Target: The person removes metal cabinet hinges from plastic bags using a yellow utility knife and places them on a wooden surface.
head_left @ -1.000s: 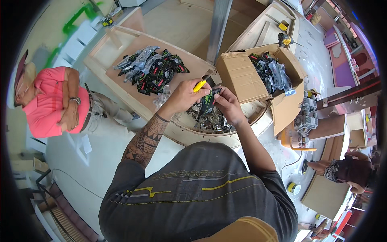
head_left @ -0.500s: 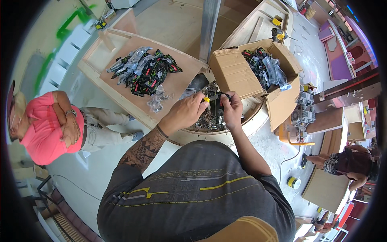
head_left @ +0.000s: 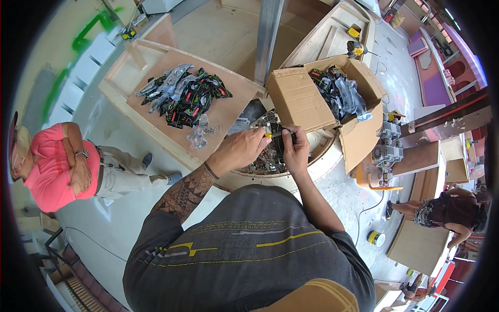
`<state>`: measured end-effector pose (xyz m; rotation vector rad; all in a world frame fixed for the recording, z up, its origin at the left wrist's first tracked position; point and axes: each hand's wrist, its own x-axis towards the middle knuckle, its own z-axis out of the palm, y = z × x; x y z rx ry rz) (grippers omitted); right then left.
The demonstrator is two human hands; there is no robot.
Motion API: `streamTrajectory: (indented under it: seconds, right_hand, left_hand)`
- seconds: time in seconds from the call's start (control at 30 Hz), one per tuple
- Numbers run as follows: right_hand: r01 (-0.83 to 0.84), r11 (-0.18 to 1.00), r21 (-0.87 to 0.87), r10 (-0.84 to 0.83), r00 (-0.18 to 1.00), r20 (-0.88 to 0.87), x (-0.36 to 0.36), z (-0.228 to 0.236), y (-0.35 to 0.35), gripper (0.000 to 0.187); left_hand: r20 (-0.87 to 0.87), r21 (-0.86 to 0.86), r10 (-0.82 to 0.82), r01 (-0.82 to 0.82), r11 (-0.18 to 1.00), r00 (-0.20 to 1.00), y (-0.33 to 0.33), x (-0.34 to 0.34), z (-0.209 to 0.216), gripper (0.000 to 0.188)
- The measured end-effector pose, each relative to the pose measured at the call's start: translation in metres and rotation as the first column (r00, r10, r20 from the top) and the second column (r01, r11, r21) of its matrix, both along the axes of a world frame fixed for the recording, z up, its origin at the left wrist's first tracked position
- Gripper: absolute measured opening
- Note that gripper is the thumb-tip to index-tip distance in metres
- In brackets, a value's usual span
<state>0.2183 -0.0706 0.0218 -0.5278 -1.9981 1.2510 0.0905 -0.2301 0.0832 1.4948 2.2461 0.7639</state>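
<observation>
Both my hands meet at the middle, above a heap of shiny metal fittings [head_left: 266, 165] in the round wooden frame. My left hand [head_left: 244, 148] is closed on a small yellow-and-grey cutter [head_left: 268, 135], which looks like a utility knife. Its tip points toward my right hand [head_left: 296, 151], closed in a pinch on a black plastic packet [head_left: 282, 136]. The fingers partly hide the packet, so I cannot tell whether it is cut. Farther left, similar black packets [head_left: 192, 99] lie piled on a brown board, with crumpled clear bags [head_left: 201, 134] in front.
An open cardboard box [head_left: 299, 99] with more packets stands just beyond my right hand. A metal post [head_left: 267, 41] rises behind it. A cordless drill [head_left: 357, 49] lies farther right. One person in a pink shirt [head_left: 54, 161] stands at left; another person [head_left: 447, 213] is at far right.
My hands stay together over the metal fittings, with the cutter and packet shifted slightly. The whole view has tilted a little, and the person at left has shifted their legs.
</observation>
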Motion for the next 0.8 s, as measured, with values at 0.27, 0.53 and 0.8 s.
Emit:
streamTrajectory:
  seconds: [0.27,0.53,0.8]
  right_hand:
    - [-0.022,0.949,0.315,0.018,1.000,0.017,0.013,0.022,0.008,0.010]
    - [0.008,0.935,0.355,-0.042,0.995,0.088,0.045,0.021,0.007,0.020]
    - [0.087,0.981,0.172,-0.053,0.979,-0.198,0.075,0.087,-0.010,0.004]
  left_hand:
    - [-0.107,0.176,0.027,-0.008,0.984,0.994,0.011,0.009,-0.028,0.031]
    - [-0.093,0.203,-0.008,0.026,0.979,0.996,0.031,0.029,-0.055,0.031]
    - [0.052,0.133,0.176,-0.181,0.974,0.983,0.014,-0.026,-0.053,0.026]
